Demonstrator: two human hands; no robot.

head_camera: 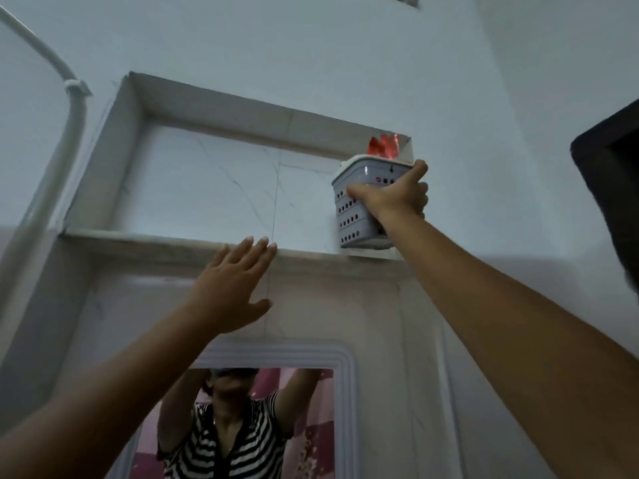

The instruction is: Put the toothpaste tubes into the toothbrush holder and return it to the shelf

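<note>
One right hand point(392, 198) grips the side of the pale grey plastic toothbrush holder with round holes point(349, 205), red toothpaste tubes point(382, 146) poking out its top. It sits at the right end of the white marble wall shelf point(166, 240). Left hand point(231, 288) is open below the ledge, fingers spread, holding nothing.

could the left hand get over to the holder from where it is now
Probably yes. The left hand is open and empty in front of the shelf ledge, with nothing between it and the toothbrush holder. The right hand already wraps the holder's front, so mainly its left side is free.
</note>
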